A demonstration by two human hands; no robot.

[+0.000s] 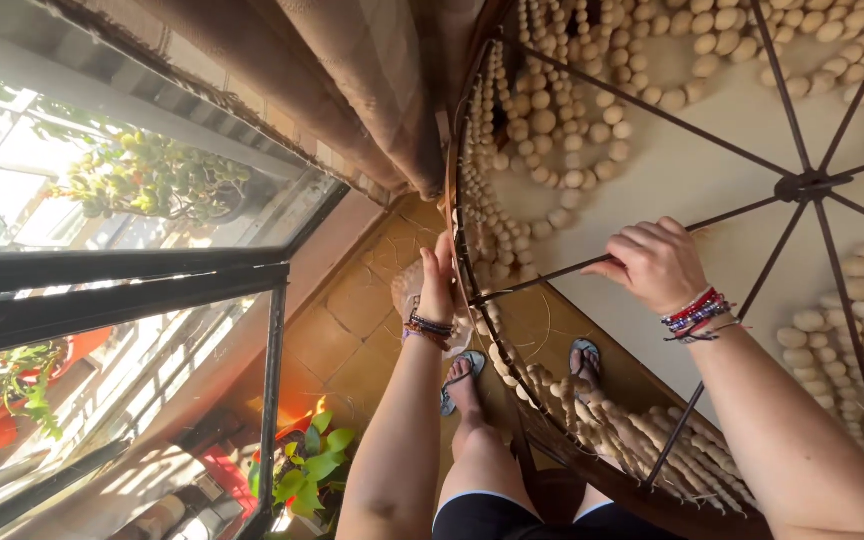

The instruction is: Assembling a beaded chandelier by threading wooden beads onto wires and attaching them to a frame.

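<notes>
A large round dark metal frame (652,110) with spokes meeting at a hub (800,186) fills the right half of the view, hung with strings of pale wooden beads (552,120). My left hand (439,275) rests flat against the outer rim of the frame on its left side, fingers pointing up. My right hand (652,262) is closed around one thin spoke (552,275) inside the frame. Both wrists wear several coloured bracelets. More bead strands (642,440) hang along the lower rim above my sandalled feet (467,375).
A brown curtain (372,80) hangs at the top centre. To the left is a glazed window with a dark frame (112,285); potted plants (157,180) and a green plant (312,465) show beyond it. Tan floor tiles (352,320) lie below.
</notes>
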